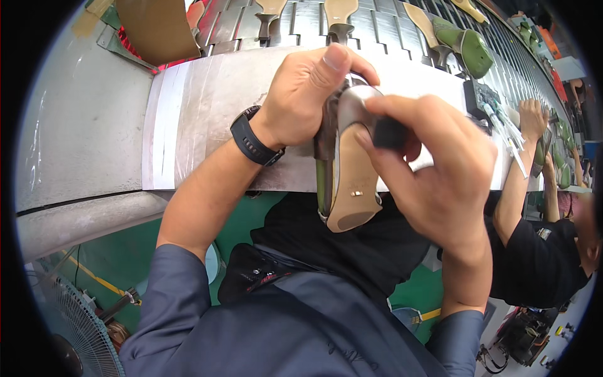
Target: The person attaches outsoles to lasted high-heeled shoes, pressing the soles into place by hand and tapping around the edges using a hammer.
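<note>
I hold a shoe (352, 188) upside down over the edge of a metal worktable (207, 113), its tan sole facing up and its green upper below. My left hand (308, 94) wraps the heel end of the shoe, thumb on top, with a dark watch (251, 141) on the wrist. My right hand (433, 169) pinches a small black block heel (389, 133) against the back of the sole.
Beyond the table runs a slatted conveyor (377, 28) carrying tan soles on stands and a green shoe (465, 47). To the right another person's arm (521, 169) reaches to the table. A floor fan (69, 327) stands at lower left on the green floor.
</note>
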The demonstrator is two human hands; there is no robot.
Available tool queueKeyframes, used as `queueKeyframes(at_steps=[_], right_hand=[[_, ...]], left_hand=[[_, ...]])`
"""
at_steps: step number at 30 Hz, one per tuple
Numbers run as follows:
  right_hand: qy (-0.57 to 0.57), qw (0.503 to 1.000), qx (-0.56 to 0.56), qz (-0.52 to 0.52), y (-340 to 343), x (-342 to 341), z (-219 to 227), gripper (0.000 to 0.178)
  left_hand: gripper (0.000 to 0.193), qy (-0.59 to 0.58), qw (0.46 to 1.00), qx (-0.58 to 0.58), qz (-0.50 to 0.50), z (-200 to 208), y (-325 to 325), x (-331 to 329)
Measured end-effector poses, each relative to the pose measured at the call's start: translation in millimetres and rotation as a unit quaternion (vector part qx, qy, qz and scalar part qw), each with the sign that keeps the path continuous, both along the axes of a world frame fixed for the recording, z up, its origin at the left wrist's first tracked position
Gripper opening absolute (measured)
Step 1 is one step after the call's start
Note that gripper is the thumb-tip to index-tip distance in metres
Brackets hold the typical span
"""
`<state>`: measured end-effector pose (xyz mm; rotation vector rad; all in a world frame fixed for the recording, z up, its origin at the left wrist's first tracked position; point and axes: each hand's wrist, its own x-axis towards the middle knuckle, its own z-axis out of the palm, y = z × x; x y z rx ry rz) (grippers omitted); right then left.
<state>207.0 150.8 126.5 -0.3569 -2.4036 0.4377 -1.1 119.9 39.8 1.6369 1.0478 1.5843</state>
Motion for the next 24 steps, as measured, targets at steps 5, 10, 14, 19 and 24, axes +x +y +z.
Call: queueKeyframes(at_steps=[5,10,14,19,24], right_hand=[[0.049,0.998,0.034,-0.009,-27.2,15.7,3.1,0.038],[0.03,0.999,0.031,-0.013,-24.0,5.9,-9.7,0.04],[0.045,0.998,0.053,-0.014,-16.9,-6.1,-28.6,0.04],[0.016,0.998,0.06,-0.021,-18.2,-7.7,-25.7,0.039],[0.05,0.994,0.092,-0.017,-16.3,-14.3,-34.3,0.038]], left_hand=[[0.102,-0.008,0.998,-0.053,-0.016,2.1,-4.1,3.1],[0.114,-0.019,0.996,-0.082,0.002,1.7,-4.0,6.8],[0.114,-0.006,0.998,-0.068,0.005,-3.7,-3.6,2.1],[0.113,-0.009,0.999,-0.052,0.006,0.8,-4.7,3.7],[0.113,0.018,0.999,-0.032,0.008,1.2,-5.2,1.7]])
